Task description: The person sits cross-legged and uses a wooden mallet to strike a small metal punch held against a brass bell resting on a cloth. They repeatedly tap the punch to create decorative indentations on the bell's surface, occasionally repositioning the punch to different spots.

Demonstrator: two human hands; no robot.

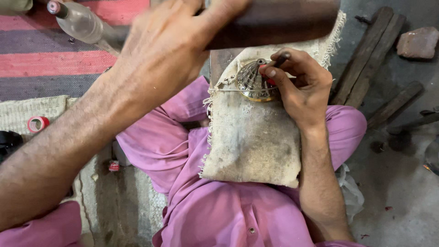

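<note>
support: burlap cushion (251,142) | on it: ribbed metal dome (251,80)

Ribbed brass dome (252,81) on sackcloth pad (251,142)

We see soft, even daylight with no hard glare, only a dull shine on the ribbed metal piece (254,81). Our raised left hand (169,50) and the dark wooden block (274,20) it grips are smeared by motion blur. Our right hand (299,87) and the sackcloth pad (251,142) stay sharp. Faint shadows pool on the floor (402,183).
</note>
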